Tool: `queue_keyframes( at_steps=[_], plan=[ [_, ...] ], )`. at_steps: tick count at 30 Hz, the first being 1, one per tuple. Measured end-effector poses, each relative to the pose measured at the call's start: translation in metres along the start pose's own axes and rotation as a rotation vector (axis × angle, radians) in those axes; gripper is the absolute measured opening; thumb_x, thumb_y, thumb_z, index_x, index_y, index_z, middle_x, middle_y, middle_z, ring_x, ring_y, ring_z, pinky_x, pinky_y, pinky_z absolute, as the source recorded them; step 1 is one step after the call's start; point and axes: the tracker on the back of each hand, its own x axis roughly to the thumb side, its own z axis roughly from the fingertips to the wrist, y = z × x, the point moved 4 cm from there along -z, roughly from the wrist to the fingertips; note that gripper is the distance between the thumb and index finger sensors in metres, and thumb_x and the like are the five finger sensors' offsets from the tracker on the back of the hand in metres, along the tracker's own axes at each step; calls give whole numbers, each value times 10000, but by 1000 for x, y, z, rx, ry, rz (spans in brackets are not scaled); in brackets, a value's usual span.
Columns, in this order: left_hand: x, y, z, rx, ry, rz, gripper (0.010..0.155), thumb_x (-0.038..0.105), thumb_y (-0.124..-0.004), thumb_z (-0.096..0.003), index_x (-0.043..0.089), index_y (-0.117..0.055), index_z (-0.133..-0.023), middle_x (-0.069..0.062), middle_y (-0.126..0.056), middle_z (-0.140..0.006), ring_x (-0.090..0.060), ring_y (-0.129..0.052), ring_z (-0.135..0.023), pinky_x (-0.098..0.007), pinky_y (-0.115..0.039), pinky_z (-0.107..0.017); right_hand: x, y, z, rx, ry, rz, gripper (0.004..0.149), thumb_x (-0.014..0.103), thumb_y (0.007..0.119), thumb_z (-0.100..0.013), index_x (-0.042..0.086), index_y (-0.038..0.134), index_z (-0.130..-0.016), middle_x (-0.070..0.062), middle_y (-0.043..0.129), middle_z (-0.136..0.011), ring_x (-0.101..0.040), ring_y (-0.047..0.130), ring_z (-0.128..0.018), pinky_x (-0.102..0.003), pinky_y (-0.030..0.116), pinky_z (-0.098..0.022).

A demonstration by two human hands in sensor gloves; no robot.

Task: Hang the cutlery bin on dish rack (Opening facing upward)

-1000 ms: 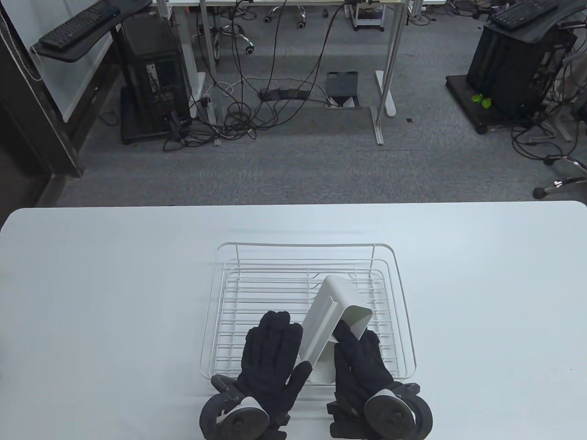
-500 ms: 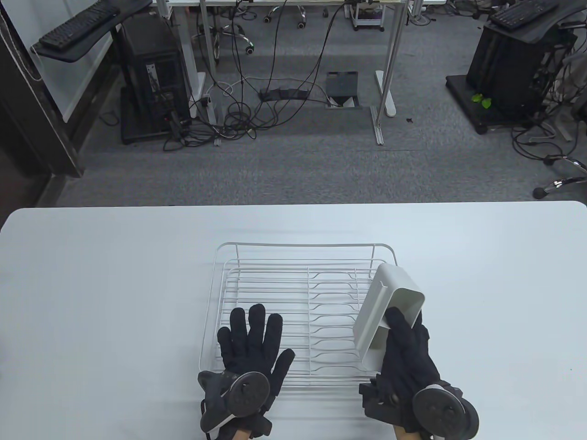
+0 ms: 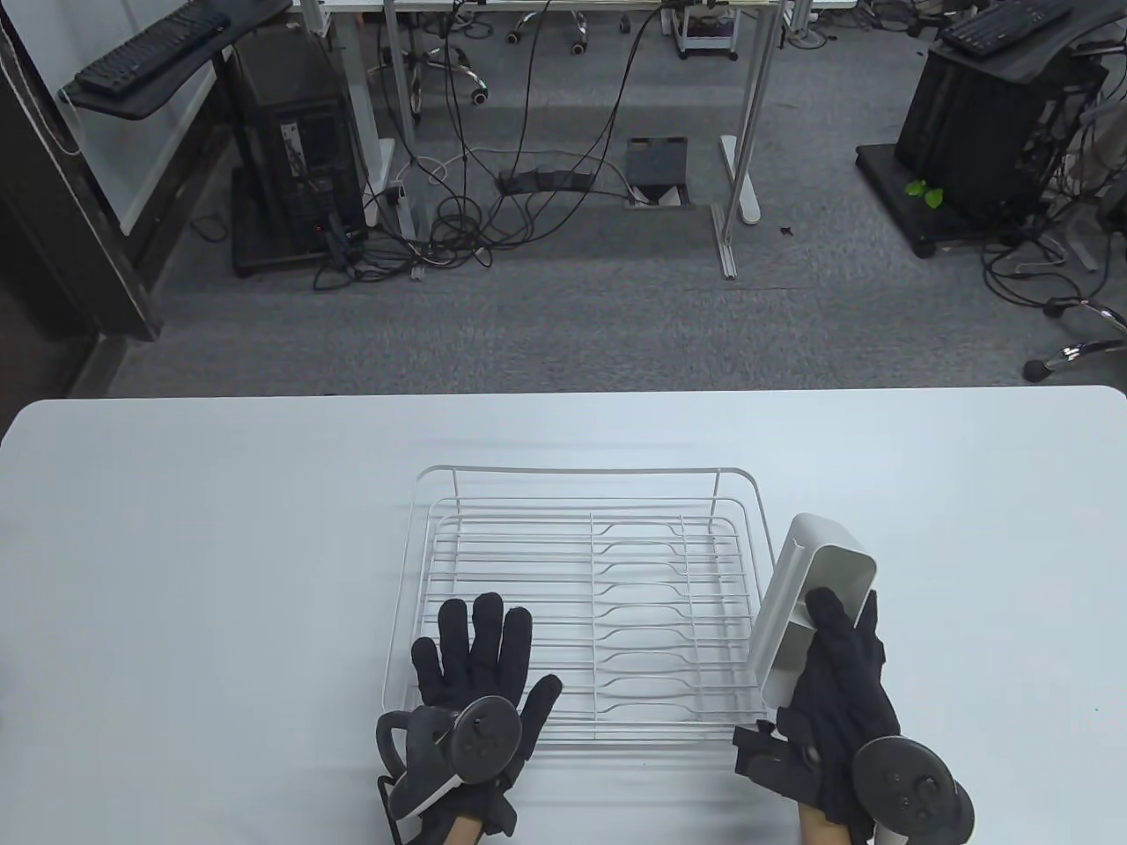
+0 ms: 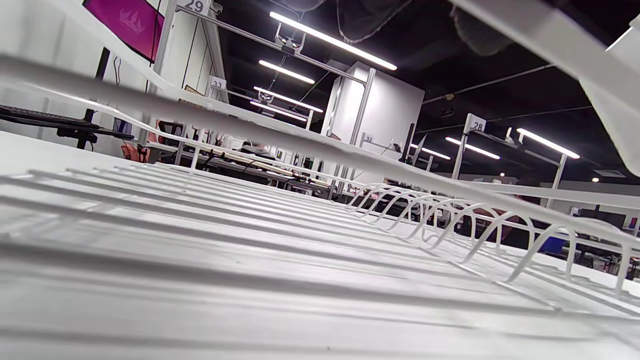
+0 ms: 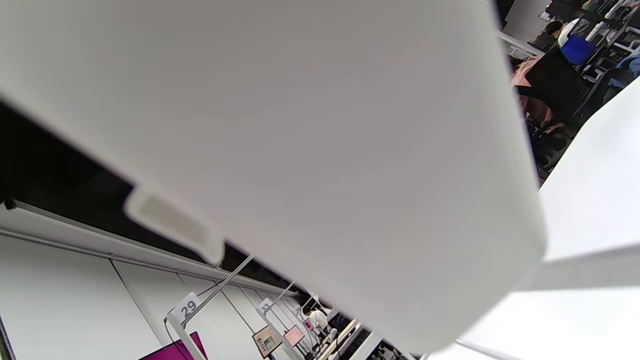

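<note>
R hand (image 3: pixel 836 695) grips the white bin (image 3: pixel 814 607) from the near side, fingers (image 3: pixel 832 616) reaching into its open top (thumb side hidden). Bin is held off the table, tilted, just outside the rack's right rail, opening facing up and toward the camera. In the right wrist view the bin's smooth wall (image 5: pixel 300 125) fills most of the pic. L hand (image 3: pixel 480 669) is spread flat, palm down, over the near-left part of the dish rack (image 3: pixel 581 528), holding nothing; can't tell if it touches the wires. Rack sits mid-table on the white table (image 3: pixel 176 546), wires (image 4: pixel 250 210) close up in the left wrist view.
</note>
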Motion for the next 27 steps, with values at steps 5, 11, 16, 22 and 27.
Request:
queue_keyframes(
  at_steps=[5, 11, 16, 22, 27],
  plan=[
    [0, 0, 0, 1, 3, 2, 774, 672, -497, -580, 212, -349, -1184, -111, -254, -1224, -414, -172, -1101, -689, -239, -707, -6, 0, -2, 11, 16, 24, 372, 172, 712, -542, 299, 811, -877, -206, 675, -1037, -411, 747, -896, -530, 519, -667],
    [0, 0, 0, 5, 2, 0, 772, 670, -497, -579, 210, -357, -1183, -111, -259, -1223, -409, -166, -1100, -688, -235, -707, -5, -1, -1, -10, 3, 39, 374, 168, 714, -539, 305, 817, -872, -196, 679, -1040, -405, 749, -898, -529, 515, -669],
    [0, -1, 0, 6, 3, 0, 772, 668, -498, -581, 207, -354, -1183, -113, -256, -1222, -407, -158, -1099, -687, -231, -707, -8, -4, -5, 2, -4, 53, 376, 171, 713, -540, 314, 817, -871, -183, 676, -1048, -398, 740, -910, -525, 499, -679],
    [0, -1, 0, 12, 3, 2, 771, 664, -501, -581, 207, -351, -1183, -118, -257, -1222, -408, -156, -1098, -687, -228, -707, -12, -9, -4, -40, 22, 53, 376, 166, 711, -537, 312, 821, -867, -173, 677, -1052, -393, 758, -902, -524, 510, -675],
    [0, -1, 0, 11, 4, 1, 772, 664, -500, -581, 204, -352, -1183, -117, -259, -1221, -409, -158, -1097, -687, -229, -707, -17, -12, -6, -51, 48, 41, 378, 164, 710, -536, 315, 821, -865, -171, 674, -1053, -387, 776, -893, -522, 520, -672]
  ],
)
